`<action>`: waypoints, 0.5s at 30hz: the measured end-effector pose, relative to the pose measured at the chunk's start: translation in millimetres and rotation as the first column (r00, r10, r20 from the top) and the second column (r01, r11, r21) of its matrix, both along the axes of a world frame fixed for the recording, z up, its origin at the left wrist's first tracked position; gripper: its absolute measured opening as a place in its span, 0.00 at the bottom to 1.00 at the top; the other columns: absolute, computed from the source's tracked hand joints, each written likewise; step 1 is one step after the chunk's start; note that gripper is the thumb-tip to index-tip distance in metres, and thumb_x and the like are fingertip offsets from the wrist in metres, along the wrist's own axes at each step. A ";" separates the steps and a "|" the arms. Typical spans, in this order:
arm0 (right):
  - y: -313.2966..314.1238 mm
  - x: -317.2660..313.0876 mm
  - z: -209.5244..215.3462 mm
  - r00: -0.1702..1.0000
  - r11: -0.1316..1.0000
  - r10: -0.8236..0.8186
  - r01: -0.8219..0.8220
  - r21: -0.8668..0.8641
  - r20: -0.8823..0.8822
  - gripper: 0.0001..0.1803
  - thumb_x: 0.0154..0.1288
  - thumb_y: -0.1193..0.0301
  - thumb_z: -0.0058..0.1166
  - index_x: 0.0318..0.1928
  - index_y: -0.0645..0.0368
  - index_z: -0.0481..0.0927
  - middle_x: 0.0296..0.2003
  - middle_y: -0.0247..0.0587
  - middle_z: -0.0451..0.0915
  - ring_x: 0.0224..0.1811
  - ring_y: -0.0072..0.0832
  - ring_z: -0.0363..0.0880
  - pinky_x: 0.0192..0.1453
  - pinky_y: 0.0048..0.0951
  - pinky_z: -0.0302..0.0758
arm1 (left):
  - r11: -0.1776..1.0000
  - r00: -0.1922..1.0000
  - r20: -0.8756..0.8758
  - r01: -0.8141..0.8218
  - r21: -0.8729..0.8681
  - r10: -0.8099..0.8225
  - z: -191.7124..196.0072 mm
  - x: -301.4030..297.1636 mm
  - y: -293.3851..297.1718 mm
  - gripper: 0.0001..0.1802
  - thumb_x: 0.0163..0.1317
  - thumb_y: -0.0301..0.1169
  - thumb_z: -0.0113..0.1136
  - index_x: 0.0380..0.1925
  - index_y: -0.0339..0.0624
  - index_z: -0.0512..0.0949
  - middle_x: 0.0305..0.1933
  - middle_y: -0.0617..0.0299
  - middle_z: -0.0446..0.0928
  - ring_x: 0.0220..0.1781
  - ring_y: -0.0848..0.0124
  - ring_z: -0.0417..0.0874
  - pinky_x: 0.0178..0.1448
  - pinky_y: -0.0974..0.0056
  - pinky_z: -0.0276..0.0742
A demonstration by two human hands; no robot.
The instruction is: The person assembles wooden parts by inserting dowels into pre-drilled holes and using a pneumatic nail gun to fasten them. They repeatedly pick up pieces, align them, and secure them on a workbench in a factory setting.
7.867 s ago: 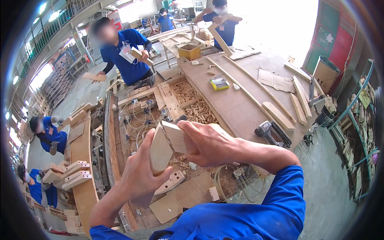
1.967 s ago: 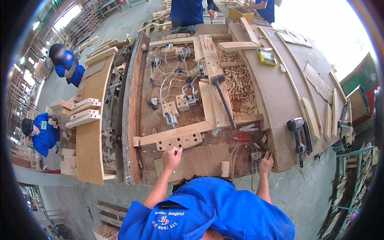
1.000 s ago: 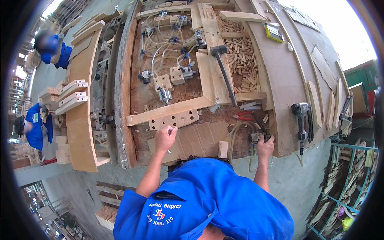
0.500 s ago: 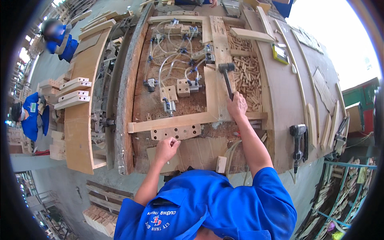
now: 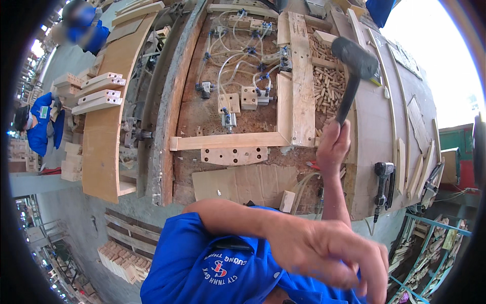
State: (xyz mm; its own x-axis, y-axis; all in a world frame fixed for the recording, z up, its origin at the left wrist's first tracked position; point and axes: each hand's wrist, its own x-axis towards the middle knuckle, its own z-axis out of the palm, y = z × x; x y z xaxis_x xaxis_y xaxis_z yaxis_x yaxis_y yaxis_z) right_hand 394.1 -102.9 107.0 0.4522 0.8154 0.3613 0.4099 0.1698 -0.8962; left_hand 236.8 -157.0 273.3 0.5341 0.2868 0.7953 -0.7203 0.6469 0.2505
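Observation:
My right hand (image 5: 334,142) grips the handle of a black-headed mallet (image 5: 355,57), raised above the right side of the workbench. Across my chest reaches my left arm, and my left hand (image 5: 329,253) is close to the view at the lower right. Its fingers are bent and smeared by motion, so what they hold, if anything, does not show. In front of me lies a light wooden frame (image 5: 230,141) with a mitred corner. Inside it sit clear air hoses (image 5: 230,63) and small pneumatic cylinders (image 5: 229,120). A wooden block with dark holes (image 5: 234,155) touches the frame's near side.
Wooden dowels (image 5: 329,91) fill a bay right of the frame. A cordless-style power driver (image 5: 383,177) lies further right, near loose wood strips (image 5: 415,164). Cardboard (image 5: 243,185) covers the bench's near edge. Drilled wood pieces (image 5: 98,103) rest on a left-hand board; two people in blue are beyond.
The mallet has been lifted off the frame's right rail and moved up and right with my right hand. My left hand has swung from the near frame edge across my body to the right.

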 end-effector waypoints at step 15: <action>-52.9 4.5 -111.1 0.942 0.858 0.011 0.163 -0.487 0.335 0.19 0.84 0.57 0.48 0.48 0.63 0.76 0.28 0.70 0.81 0.36 0.70 0.83 0.38 0.64 0.74 | 0.957 0.920 0.286 0.290 -0.035 -0.268 88.0 24.5 -30.2 0.19 0.85 0.29 0.50 0.66 0.31 0.79 0.62 0.49 0.84 0.63 0.59 0.84 0.65 0.58 0.78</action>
State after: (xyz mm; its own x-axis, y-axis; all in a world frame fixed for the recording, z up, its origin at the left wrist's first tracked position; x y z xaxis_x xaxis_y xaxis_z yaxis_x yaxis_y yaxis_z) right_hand 398.5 -155.8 -4.1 0.4529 0.8903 0.0461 0.6764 -0.3095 -0.6683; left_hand 261.3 -187.2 361.3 0.3642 0.2224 0.9044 -0.5415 0.8406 0.0114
